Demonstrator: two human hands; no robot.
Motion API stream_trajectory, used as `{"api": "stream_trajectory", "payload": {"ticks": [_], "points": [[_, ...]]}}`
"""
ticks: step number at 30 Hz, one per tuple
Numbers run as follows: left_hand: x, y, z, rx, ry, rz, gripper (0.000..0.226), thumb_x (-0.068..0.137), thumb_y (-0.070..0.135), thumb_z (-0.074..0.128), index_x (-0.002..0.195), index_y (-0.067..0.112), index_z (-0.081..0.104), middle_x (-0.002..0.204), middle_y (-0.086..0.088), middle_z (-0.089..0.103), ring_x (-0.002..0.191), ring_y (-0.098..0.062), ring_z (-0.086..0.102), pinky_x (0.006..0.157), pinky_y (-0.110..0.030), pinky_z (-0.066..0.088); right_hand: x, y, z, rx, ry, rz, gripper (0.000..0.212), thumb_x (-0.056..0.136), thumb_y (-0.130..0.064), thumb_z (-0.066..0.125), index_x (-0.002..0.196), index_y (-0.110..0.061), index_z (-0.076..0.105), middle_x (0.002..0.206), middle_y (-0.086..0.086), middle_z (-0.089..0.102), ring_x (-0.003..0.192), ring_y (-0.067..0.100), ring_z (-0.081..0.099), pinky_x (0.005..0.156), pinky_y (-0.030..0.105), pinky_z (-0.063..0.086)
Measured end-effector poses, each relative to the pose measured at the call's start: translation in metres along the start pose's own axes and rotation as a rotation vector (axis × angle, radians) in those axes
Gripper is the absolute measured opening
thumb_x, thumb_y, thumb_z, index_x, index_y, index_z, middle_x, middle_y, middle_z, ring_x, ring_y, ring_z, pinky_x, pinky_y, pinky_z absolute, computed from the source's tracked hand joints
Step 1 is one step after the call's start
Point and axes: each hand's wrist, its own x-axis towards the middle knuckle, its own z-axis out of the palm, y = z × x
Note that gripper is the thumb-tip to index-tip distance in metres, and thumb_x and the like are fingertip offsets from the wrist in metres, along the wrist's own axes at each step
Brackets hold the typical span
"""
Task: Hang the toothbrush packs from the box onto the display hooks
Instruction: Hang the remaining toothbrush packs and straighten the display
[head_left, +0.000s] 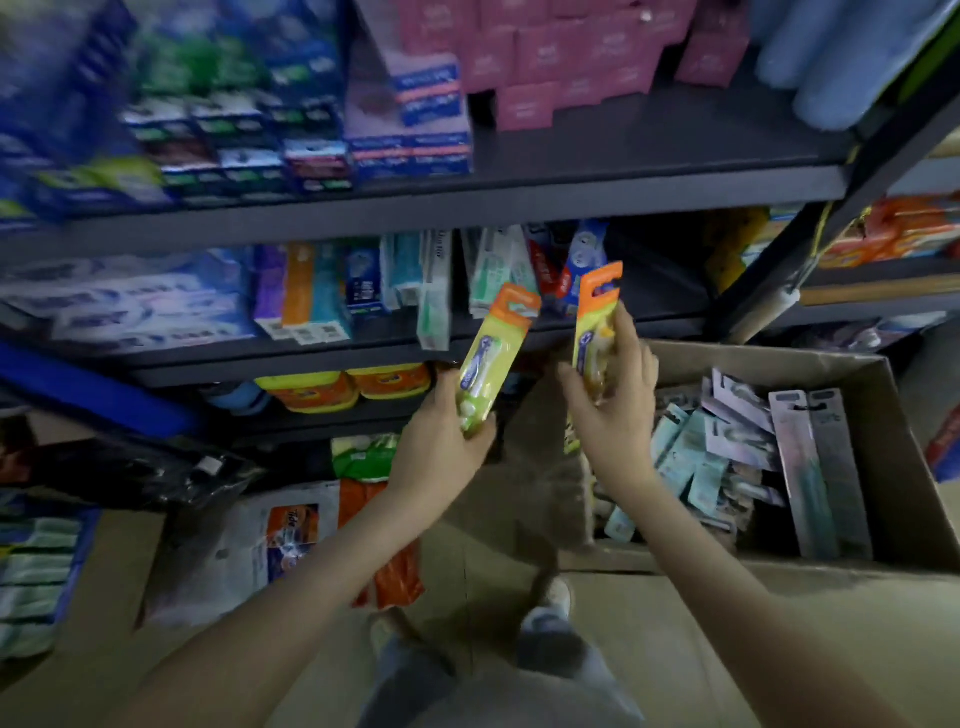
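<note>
Step in hand: carry, between box and display. Two packs are out, none hung

- Left hand (441, 436): grip clamped round the lower end of a yellow-green blister toothbrush pack with orange hang tab (496, 353). The tab end tilts up and to the right of the grip
- Right hand (615, 413): grip clamped on a second yellow toothbrush pack with slotted orange tab (597, 312), near upright, tab above the grip
- The packs are near each other, not touching
- Open brown cardboard box (904, 457) sits right of and below the right grip. A heap of pale blue and lilac toothbrush packs (727, 447) lies in it

Display hooks: none made out, the view is blurred

Judgement: the next move calls for finding a hook, squaring a tab slot to its tip, and threading one pack at a time

Edges: the dark grey metal shelf lip (311, 361) runs just beyond both grips, and a slanted dark upright post (810, 236) stands right of the right grip. There is open room between the grips and back toward the body
</note>
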Motion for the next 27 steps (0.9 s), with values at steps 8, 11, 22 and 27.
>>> {"api": "stream_trajectory", "payload": {"ticks": [8, 11, 22, 27], "points": [[-0.040, -0.060, -0.165, -0.166, 0.307, 0.066, 0.043, 0.087, 0.028, 0.067, 0.122, 0.015, 0.047, 0.087, 0.011, 0.056, 0.067, -0.005, 0.054, 0.053, -0.015, 0.035, 0.003, -0.182, 0.076, 0.131, -0.054, -0.347, 0.072, 0.088, -0.020, 0.067, 0.147, -0.012, 0.026, 0.118, -0.006, 0.044, 0.107, 0.002, 0.045, 0.090, 0.012, 0.039], [-0.045, -0.078, -0.231, -0.201, 0.422, 0.050, 0.040, 0.088, 0.026, 0.068, 0.119, 0.012, 0.047, 0.077, 0.016, 0.050, 0.062, 0.006, 0.053, 0.050, -0.011, 0.038, 0.016, -0.248, 0.099, 0.147, -0.075, -0.449, 0.072, 0.088, -0.020, 0.067, 0.147, -0.018, 0.027, 0.123, -0.015, 0.043, 0.113, 0.000, 0.044, 0.091, 0.010, 0.037], [0.000, -0.084, -0.441, -0.273, 0.930, 0.172, 0.033, 0.087, 0.023, 0.068, 0.105, 0.028, 0.040, 0.080, 0.009, 0.056, 0.066, -0.002, 0.056, 0.052, -0.012, 0.041, 0.104, -0.457, 0.169, 0.028, -0.136, -0.792, 0.071, 0.093, -0.028, 0.059, 0.152, -0.025, 0.018, 0.122, -0.004, 0.049, 0.109, 0.012, 0.048, 0.080, 0.022, 0.038], [0.033, -0.086, -0.503, -0.289, 1.081, 0.155, 0.033, 0.085, 0.020, 0.069, 0.105, 0.020, 0.043, 0.081, 0.007, 0.057, 0.068, -0.008, 0.053, 0.053, -0.007, 0.036, 0.151, -0.516, 0.203, -0.070, -0.140, -0.835, 0.070, 0.094, -0.030, 0.057, 0.152, -0.025, 0.017, 0.139, 0.002, 0.045, 0.124, 0.020, 0.045, 0.085, 0.030, 0.043]]}}
